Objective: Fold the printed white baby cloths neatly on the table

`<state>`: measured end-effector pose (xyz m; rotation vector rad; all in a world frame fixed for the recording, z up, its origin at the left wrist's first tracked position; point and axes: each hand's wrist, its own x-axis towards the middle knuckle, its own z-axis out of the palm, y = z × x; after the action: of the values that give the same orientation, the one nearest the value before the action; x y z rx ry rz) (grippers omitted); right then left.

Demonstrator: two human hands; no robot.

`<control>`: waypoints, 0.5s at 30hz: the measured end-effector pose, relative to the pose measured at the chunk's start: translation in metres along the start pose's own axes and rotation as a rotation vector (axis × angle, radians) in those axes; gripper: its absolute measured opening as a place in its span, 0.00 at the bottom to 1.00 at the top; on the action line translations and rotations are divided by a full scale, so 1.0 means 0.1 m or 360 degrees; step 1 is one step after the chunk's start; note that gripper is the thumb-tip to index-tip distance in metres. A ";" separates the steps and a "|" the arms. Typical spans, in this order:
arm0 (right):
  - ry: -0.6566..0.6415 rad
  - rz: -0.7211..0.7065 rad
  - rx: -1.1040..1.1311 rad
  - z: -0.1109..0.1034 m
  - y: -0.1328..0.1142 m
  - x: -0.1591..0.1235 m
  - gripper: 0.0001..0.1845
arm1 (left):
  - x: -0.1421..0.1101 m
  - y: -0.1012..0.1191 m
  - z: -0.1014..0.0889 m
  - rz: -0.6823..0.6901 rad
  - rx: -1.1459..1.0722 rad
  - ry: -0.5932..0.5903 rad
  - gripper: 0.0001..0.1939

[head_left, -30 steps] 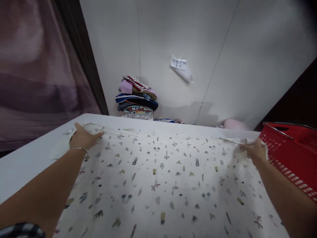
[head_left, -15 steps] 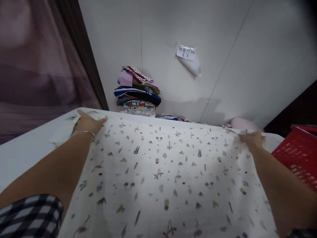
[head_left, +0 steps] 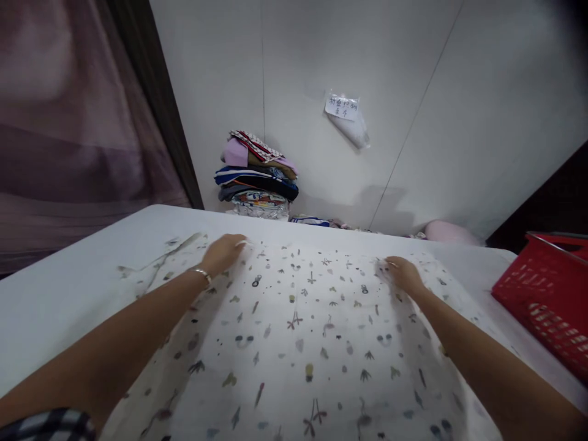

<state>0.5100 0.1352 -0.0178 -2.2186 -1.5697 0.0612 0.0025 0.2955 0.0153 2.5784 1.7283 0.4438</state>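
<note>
A thin white cloth (head_left: 298, 343), printed with small plants and other little motifs, spreads over the white table. At its far edge on the left, my left hand (head_left: 226, 252) pinches the fabric, a bracelet on the wrist. My right hand (head_left: 403, 275) grips the same far edge on the right, its fingertips partly hidden by the cloth and blurred. Between the two hands the edge runs fairly straight. Loose parts of the cloth lie outside each hand, rumpled on the left.
A red plastic basket (head_left: 546, 294) stands at the right edge of the white table (head_left: 68, 294). Beyond the table is a stack of folded fabrics (head_left: 257, 174) against the wall. A labelled plastic sleeve (head_left: 346, 119) hangs there. A purple curtain (head_left: 68, 141) is at left.
Both hands have moved inward, closer together, and slightly toward me, drawing in the cloth's far edge. Its side parts now lie outside the hands, and more bare table shows behind.
</note>
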 end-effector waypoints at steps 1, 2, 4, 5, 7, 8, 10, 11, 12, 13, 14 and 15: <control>-0.0071 -0.0088 0.0011 0.07 -0.22 0.04 0.17 | 0.05 0.13 0.07 0.0135 -0.0021 -0.0095 0.20; -0.0166 -0.0187 0.0013 0.16 -0.43 0.09 0.17 | 0.10 0.25 0.15 0.0232 -0.0022 -0.0179 0.19; -0.0304 -0.0316 -0.0008 0.33 -0.79 0.18 0.18 | 0.19 0.43 0.29 0.0282 0.0011 -0.0290 0.21; -0.0348 -0.0345 -0.0041 0.40 -0.93 0.22 0.18 | 0.23 0.49 0.34 0.0259 0.0041 -0.0319 0.22; -0.0408 -0.0352 -0.0188 0.51 -1.15 0.28 0.18 | 0.28 0.55 0.40 0.0218 0.0106 -0.0330 0.22; -0.0422 -0.0346 -0.0270 0.55 -1.22 0.30 0.18 | 0.30 0.56 0.41 0.0228 0.0140 -0.0319 0.22; -0.0432 -0.0333 -0.0411 0.58 -1.31 0.33 0.17 | 0.31 0.56 0.40 0.0280 0.0191 -0.0282 0.20; -0.0433 -0.0331 -0.0444 0.58 -1.33 0.34 0.17 | 0.31 0.56 0.39 0.0296 0.0200 -0.0259 0.18; -0.0432 -0.0333 -0.0465 0.58 -1.34 0.34 0.16 | 0.30 0.57 0.37 0.0292 0.0193 -0.0228 0.16; -0.0424 -0.0338 -0.0488 0.57 -1.34 0.35 0.16 | 0.31 0.58 0.35 0.0269 0.0170 -0.0186 0.15; -0.0403 -0.0346 -0.0502 0.56 -1.34 0.35 0.15 | 0.31 0.60 0.33 0.0228 0.0132 -0.0134 0.14; -0.0370 -0.0346 -0.0508 0.55 -1.33 0.36 0.15 | 0.33 0.61 0.31 0.0172 0.0087 -0.0081 0.14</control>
<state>0.3891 0.2220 -0.0128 -2.3254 -2.0649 0.0048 0.0771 0.3060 0.0030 2.7055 1.6142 0.3343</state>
